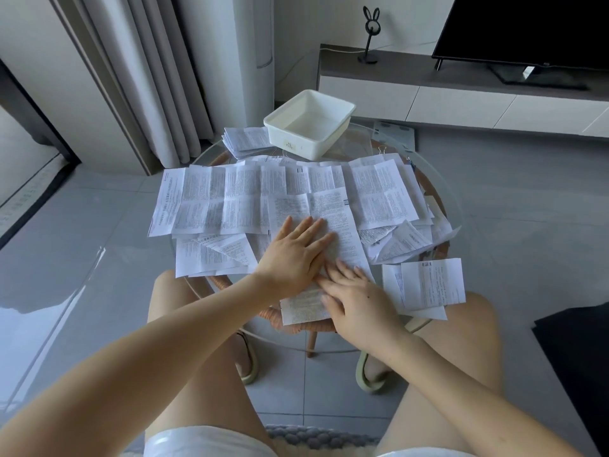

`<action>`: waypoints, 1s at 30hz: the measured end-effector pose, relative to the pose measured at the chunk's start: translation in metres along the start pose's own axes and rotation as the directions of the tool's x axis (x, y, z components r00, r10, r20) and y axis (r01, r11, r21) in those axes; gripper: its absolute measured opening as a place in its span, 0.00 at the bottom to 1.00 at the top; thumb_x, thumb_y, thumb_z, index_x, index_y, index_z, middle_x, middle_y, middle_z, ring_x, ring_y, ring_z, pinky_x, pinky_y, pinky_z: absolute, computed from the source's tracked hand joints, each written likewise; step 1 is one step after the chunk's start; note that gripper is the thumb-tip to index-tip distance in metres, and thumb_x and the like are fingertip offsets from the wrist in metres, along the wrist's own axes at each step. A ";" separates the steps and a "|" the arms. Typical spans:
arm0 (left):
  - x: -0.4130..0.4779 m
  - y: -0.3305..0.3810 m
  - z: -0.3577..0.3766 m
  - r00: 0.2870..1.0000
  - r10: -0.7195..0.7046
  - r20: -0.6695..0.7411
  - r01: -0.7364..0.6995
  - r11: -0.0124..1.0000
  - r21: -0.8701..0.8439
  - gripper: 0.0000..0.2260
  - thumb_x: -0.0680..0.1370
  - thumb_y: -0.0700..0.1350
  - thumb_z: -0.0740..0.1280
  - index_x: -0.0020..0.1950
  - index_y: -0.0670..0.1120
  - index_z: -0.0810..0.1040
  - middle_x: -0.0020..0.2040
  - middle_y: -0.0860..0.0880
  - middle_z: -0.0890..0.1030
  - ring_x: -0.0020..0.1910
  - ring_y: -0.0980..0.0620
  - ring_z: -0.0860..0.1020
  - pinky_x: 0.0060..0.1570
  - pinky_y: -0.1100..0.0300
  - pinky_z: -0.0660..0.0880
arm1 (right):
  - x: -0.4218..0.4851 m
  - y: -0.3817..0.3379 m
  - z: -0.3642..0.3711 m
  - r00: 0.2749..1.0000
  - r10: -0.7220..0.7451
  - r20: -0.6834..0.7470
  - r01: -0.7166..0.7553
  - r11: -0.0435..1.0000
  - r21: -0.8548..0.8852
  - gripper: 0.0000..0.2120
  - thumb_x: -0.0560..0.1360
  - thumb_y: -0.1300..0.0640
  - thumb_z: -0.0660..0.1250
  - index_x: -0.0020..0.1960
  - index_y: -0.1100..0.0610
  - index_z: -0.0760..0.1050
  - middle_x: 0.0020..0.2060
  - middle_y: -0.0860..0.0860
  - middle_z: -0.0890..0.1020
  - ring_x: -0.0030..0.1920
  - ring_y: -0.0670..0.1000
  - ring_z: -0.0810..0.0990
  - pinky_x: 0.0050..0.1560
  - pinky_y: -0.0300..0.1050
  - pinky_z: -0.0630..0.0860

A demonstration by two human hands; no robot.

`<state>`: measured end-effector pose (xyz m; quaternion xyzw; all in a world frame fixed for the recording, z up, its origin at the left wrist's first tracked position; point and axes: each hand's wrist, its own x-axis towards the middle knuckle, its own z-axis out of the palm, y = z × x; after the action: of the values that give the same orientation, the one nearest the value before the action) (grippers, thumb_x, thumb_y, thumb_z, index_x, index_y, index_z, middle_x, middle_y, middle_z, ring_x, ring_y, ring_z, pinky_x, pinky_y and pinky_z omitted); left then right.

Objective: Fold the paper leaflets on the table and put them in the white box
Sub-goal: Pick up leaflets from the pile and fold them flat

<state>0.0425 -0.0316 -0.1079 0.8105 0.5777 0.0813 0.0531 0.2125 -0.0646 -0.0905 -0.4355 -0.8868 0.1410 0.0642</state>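
Glass table (458, 225): flat, open hands, left (291, 255) and right (357, 303), press one leaflet (342, 232).

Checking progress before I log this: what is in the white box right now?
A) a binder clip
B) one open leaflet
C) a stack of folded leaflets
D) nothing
D: the white box at the table's far edge shows only its bare inside; both hands press a leaflet flat.

The leaflet (333, 225) print is too small to read; the television (534, 31) is cut off by the frame edge.
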 end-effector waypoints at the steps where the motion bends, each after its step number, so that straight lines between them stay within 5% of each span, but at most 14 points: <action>1: 0.001 0.000 0.001 1.000 -0.008 0.020 0.008 1.000 0.015 0.30 0.77 0.59 0.36 0.78 0.53 0.53 0.78 0.48 0.51 0.77 0.47 0.47 0.74 0.47 0.37 | -0.002 -0.003 -0.003 1.000 0.005 -0.022 -0.005 1.000 -0.010 0.23 0.78 0.50 0.50 0.67 0.55 0.73 0.70 0.52 0.70 0.72 0.52 0.65 0.72 0.43 0.49; 4: 0.004 0.000 0.001 0.991 -0.047 0.125 0.038 0.997 0.074 0.28 0.79 0.64 0.42 0.78 0.57 0.43 0.79 0.50 0.43 0.77 0.50 0.39 0.72 0.44 0.33 | -0.014 -0.009 -0.006 0.993 -0.096 -0.071 0.084 0.985 -0.152 0.20 0.74 0.51 0.54 0.51 0.57 0.83 0.54 0.54 0.83 0.58 0.53 0.80 0.64 0.52 0.68; 6: 0.005 0.001 -0.004 0.978 -0.050 0.201 0.026 0.992 0.121 0.33 0.76 0.69 0.43 0.77 0.58 0.39 0.78 0.49 0.38 0.76 0.50 0.35 0.71 0.42 0.32 | -0.026 -0.006 -0.003 0.989 -0.145 -0.041 0.136 0.975 -0.174 0.20 0.74 0.51 0.55 0.52 0.57 0.83 0.54 0.53 0.83 0.58 0.53 0.80 0.62 0.56 0.72; 13: 0.007 0.002 -0.010 0.955 -0.024 0.294 -0.030 0.983 0.179 0.42 0.64 0.77 0.39 0.74 0.63 0.33 0.76 0.46 0.33 0.74 0.45 0.31 0.69 0.34 0.35 | -0.046 0.004 -0.005 0.974 -0.225 0.031 0.226 0.958 -0.175 0.21 0.75 0.50 0.54 0.60 0.54 0.79 0.60 0.49 0.80 0.62 0.49 0.77 0.64 0.55 0.72; 19: 0.008 0.001 -0.010 0.949 -0.020 0.315 -0.048 0.978 0.205 0.43 0.63 0.79 0.42 0.72 0.63 0.31 0.75 0.46 0.31 0.73 0.44 0.30 0.68 0.33 0.36 | -0.059 0.000 -0.005 0.983 -0.163 -0.087 0.144 0.971 -0.194 0.20 0.75 0.54 0.54 0.54 0.57 0.82 0.53 0.51 0.83 0.56 0.47 0.81 0.64 0.56 0.71; 24: 0.007 0.003 -0.011 0.948 -0.022 0.319 -0.045 0.978 0.202 0.42 0.64 0.79 0.42 0.71 0.64 0.30 0.75 0.46 0.31 0.73 0.44 0.29 0.68 0.33 0.35 | -0.067 0.007 -0.012 0.980 -0.121 -0.161 0.087 0.975 -0.203 0.11 0.70 0.58 0.65 0.48 0.59 0.84 0.46 0.52 0.85 0.48 0.47 0.84 0.66 0.56 0.69; 28: 0.007 0.003 -0.012 0.946 -0.010 0.323 -0.056 0.979 0.195 0.42 0.64 0.79 0.42 0.71 0.64 0.30 0.75 0.45 0.31 0.73 0.43 0.29 0.68 0.32 0.36 | -0.068 0.008 -0.020 0.973 -0.098 -0.211 0.060 0.981 -0.182 0.05 0.68 0.59 0.65 0.39 0.57 0.80 0.35 0.48 0.83 0.37 0.46 0.82 0.66 0.52 0.69; 30: 0.006 0.005 -0.016 0.945 -0.004 0.328 -0.067 0.976 0.205 0.40 0.65 0.78 0.42 0.71 0.65 0.32 0.76 0.45 0.32 0.73 0.42 0.31 0.68 0.32 0.37 | -0.066 0.000 -0.027 0.986 -0.054 -0.159 0.026 0.985 -0.173 0.05 0.70 0.59 0.63 0.37 0.55 0.77 0.32 0.46 0.81 0.39 0.49 0.83 0.66 0.42 0.63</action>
<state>0.0455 -0.0274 -0.0905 0.8228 0.5534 -0.1154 0.0593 0.2595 -0.1118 -0.0645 -0.4317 -0.8958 0.0275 0.1019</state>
